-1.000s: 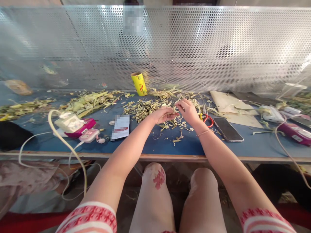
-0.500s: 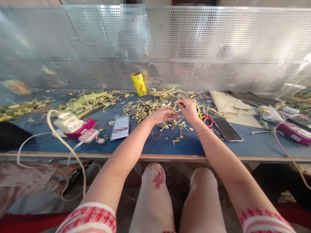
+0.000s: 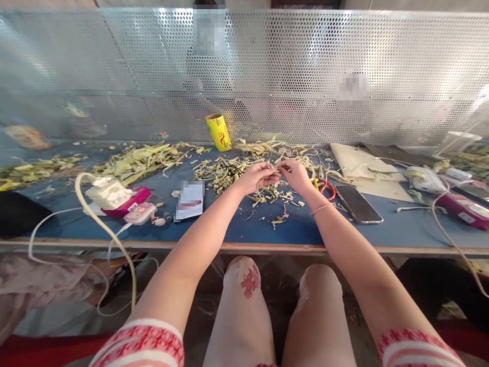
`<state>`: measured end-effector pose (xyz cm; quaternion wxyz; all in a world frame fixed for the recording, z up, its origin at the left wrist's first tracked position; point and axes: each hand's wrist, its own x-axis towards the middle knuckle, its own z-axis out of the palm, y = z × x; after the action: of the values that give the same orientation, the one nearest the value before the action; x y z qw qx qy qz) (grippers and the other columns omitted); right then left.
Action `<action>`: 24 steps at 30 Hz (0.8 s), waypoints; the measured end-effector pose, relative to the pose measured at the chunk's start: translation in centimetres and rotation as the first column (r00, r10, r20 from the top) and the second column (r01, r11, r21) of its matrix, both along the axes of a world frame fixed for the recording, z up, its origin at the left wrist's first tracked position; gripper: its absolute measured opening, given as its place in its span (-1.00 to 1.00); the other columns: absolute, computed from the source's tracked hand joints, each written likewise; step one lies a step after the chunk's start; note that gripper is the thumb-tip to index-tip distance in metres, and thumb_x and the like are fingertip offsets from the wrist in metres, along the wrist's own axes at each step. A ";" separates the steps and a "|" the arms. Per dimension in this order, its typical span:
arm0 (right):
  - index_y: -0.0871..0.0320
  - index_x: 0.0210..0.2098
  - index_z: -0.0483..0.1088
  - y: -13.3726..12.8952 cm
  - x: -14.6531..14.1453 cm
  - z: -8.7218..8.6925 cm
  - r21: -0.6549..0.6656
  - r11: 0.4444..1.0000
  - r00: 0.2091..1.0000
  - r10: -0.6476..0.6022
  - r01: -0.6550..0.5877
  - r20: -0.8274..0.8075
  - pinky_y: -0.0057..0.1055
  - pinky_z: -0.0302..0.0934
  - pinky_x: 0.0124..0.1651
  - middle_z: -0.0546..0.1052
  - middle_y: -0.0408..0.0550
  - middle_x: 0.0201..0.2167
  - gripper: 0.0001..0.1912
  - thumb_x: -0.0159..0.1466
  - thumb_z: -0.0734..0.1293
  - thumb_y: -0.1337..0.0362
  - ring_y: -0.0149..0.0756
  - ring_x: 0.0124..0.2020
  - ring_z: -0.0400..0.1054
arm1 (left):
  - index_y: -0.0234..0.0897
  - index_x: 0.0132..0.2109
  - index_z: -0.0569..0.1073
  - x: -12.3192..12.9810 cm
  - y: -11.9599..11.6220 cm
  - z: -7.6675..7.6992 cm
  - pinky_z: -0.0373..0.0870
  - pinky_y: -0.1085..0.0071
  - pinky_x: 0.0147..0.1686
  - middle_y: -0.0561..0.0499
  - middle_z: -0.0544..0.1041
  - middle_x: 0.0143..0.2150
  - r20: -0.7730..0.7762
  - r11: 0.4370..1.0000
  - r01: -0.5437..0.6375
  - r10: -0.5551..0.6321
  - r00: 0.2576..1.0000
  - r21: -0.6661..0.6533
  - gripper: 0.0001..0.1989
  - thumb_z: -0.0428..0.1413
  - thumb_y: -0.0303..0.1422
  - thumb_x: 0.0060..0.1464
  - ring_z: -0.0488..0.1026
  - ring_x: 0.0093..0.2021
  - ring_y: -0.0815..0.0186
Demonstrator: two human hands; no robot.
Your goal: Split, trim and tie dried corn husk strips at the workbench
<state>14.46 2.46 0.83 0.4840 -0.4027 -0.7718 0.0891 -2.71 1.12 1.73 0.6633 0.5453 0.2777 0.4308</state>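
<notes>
My left hand [image 3: 260, 177] and my right hand [image 3: 295, 174] meet over a heap of pale green plant strips [image 3: 219, 173] on the blue tabletop. Fingers and thumb of the left are drawn together, and those of the right are pinched close beside them. Something small and pale may lie between the fingertips, too small to make out. Red-handled scissors [image 3: 329, 189] lie just right of my right wrist, partly hidden by it. Loose scraps [image 3: 280, 219] lie in front of the heap.
A yellow tube [image 3: 219, 133] leans at the back by a perforated metal screen [image 3: 305, 66]. Phones lie left [image 3: 190, 200] and right [image 3: 357, 204]. Magenta power boxes [image 3: 128, 201] with cables, another strip pile [image 3: 141, 160] and cardboard [image 3: 367, 168] share the table [image 3: 244, 232].
My right hand has lowered slightly and its fingertips have come together with those of my left. The left fingers, stretched out before, have curled in.
</notes>
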 end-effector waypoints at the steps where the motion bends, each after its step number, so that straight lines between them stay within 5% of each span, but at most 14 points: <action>1: 0.14 -0.41 0.45 0.0 -0.1 -0.1 -0.012 1.000 1.000 0.000 0.000 0.001 -0.34 0.27 -0.24 0.50 -0.08 -0.41 -0.89 0.15 0.27 0.39 -0.32 -0.38 0.36 | -0.36 -0.28 0.35 0.0 0.1 0.0 0.48 0.44 -0.22 -0.01 0.57 -0.41 0.014 0.999 -0.036 0.036 0.999 0.008 -0.92 0.13 -0.48 0.09 0.54 -0.42 0.44; 9: 0.13 -0.40 0.42 -0.2 -0.4 -0.3 0.006 1.000 1.000 -0.008 0.008 -0.026 -0.35 0.29 -0.24 0.49 -0.08 -0.42 -0.89 0.14 0.25 0.37 -0.32 -0.39 0.35 | -0.32 -0.29 0.30 0.4 0.8 -0.4 0.47 0.38 -0.17 0.04 0.54 -0.44 0.036 0.976 -0.200 0.197 0.980 0.086 -0.89 0.13 -0.47 0.07 0.53 -0.38 0.42; 24: 0.13 -0.38 0.33 -0.7 -0.1 0.2 0.129 0.988 0.982 0.058 -0.082 0.180 -0.30 0.22 -0.11 0.39 -0.02 -0.34 -0.86 0.25 0.18 0.42 -0.26 -0.25 0.30 | -0.33 -0.30 0.31 0.6 0.8 -0.6 0.46 0.38 -0.22 0.07 0.51 -0.48 0.016 0.963 -0.249 0.249 0.968 0.103 -0.78 0.23 -0.40 0.00 0.50 -0.45 0.43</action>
<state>14.39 1.78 1.08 0.4370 -0.3475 -0.8295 0.0176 -2.10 1.97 1.15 0.5749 0.5393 0.3202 0.5255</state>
